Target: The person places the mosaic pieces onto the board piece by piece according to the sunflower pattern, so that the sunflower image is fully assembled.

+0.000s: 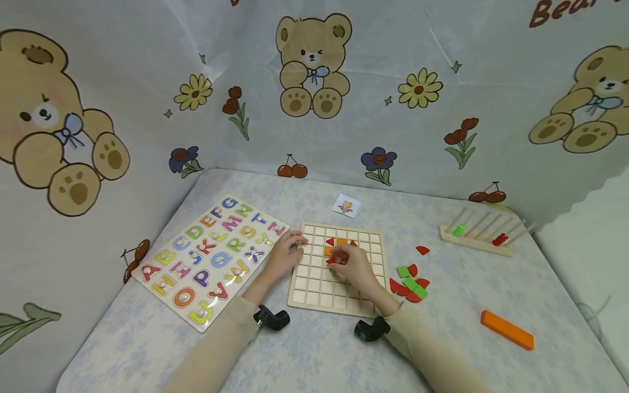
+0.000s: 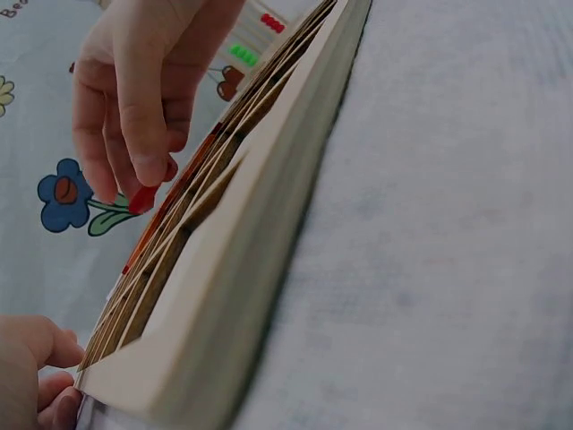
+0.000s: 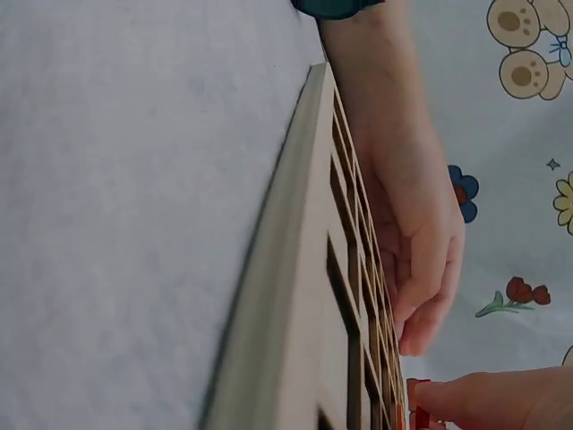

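Note:
A wooden grid board (image 1: pixel 307 285) lies in the middle of the table. On its upper cells sit orange squares (image 1: pixel 342 241) and red pieces (image 1: pixel 330 241) with a curved or pointed outline. Over these cells my right hand (image 1: pixel 358 270) pinches a small red piece (image 2: pixel 141 199) between thumb and fingertips, just above the board. Part of the pattern is hidden beneath that hand. My left hand (image 1: pixel 282 255) rests at the board's left edge, its fingers and thumb touching the frame.
Right of the board lie loose red quarter-circles (image 1: pixel 395 285) and green squares (image 1: pixel 409 283). An alphabet puzzle board (image 1: pixel 169 295) is on the left. A patterned card (image 1: pixel 346 206) lies behind the grid. Farther right are a peg counting rack (image 1: pixel 476 240) and an orange block (image 1: pixel 507 329).

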Action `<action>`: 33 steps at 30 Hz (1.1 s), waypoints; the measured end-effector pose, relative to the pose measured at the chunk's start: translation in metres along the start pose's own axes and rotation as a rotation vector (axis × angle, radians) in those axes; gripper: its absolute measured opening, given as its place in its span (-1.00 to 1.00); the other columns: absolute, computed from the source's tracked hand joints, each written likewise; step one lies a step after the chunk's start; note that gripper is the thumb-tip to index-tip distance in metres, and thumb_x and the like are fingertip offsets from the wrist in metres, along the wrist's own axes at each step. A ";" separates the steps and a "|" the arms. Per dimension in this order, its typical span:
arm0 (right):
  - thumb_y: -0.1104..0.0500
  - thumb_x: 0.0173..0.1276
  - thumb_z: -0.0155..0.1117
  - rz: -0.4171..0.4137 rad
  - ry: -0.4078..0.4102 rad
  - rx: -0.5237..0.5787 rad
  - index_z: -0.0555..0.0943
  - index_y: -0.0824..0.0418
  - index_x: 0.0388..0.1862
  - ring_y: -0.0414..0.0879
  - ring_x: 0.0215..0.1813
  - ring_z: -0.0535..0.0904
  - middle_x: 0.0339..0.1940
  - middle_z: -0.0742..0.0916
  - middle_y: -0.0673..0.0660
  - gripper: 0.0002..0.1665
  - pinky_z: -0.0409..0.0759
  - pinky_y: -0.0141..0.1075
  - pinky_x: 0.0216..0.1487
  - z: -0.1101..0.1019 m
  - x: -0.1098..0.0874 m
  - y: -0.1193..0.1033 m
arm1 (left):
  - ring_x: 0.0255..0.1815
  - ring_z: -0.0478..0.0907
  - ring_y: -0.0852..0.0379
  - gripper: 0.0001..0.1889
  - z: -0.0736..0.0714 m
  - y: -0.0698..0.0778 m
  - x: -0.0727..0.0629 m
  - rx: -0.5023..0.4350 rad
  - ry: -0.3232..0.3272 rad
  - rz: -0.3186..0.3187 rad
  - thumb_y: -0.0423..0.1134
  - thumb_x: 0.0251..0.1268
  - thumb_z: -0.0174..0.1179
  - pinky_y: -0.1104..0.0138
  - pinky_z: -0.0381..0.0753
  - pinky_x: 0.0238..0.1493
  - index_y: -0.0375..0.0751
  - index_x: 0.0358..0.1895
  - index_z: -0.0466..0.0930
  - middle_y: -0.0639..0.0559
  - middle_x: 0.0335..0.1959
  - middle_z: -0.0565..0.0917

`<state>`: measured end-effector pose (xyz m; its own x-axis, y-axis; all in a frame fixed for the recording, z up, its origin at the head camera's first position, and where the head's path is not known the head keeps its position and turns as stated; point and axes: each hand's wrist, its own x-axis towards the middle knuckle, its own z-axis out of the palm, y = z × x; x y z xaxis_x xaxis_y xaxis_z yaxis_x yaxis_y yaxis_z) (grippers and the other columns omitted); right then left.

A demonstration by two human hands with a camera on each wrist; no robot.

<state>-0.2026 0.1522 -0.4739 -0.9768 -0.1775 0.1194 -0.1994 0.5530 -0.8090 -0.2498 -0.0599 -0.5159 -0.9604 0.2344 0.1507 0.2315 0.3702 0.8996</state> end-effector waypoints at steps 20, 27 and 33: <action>0.49 0.16 0.38 -0.026 -0.049 0.052 0.65 0.41 -0.08 -0.02 -0.23 0.61 -0.18 0.74 0.30 -0.69 0.61 -0.41 -0.22 0.002 0.000 0.007 | 0.31 0.49 -0.08 -0.77 0.002 -0.006 0.002 0.015 0.015 0.019 -0.40 0.33 0.17 0.10 0.51 0.36 -0.23 -0.01 0.69 -0.08 0.31 0.50; 0.46 0.17 0.41 -0.079 -0.063 0.036 0.66 0.40 -0.08 -0.04 -0.26 0.59 -0.19 0.74 0.29 -0.70 0.58 -0.42 -0.26 0.001 0.004 0.011 | 0.29 0.51 -0.09 -0.77 0.003 -0.010 0.005 0.012 0.010 0.015 -0.39 0.33 0.17 0.09 0.51 0.35 -0.21 -0.01 0.69 -0.08 0.31 0.50; 0.40 0.26 0.36 -0.063 -0.025 0.045 0.66 0.40 -0.03 -0.09 -0.28 0.58 -0.22 0.74 0.27 -0.72 0.58 -0.41 -0.27 -0.013 -0.001 0.012 | 0.34 0.47 -0.09 -0.77 0.002 -0.007 0.004 0.001 0.002 0.008 -0.37 0.34 0.16 0.10 0.48 0.38 -0.23 0.00 0.68 -0.08 0.33 0.49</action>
<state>-0.2050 0.1692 -0.4763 -0.9602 -0.2310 0.1567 -0.2559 0.5035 -0.8253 -0.2547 -0.0600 -0.5221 -0.9589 0.2352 0.1587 0.2392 0.3689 0.8982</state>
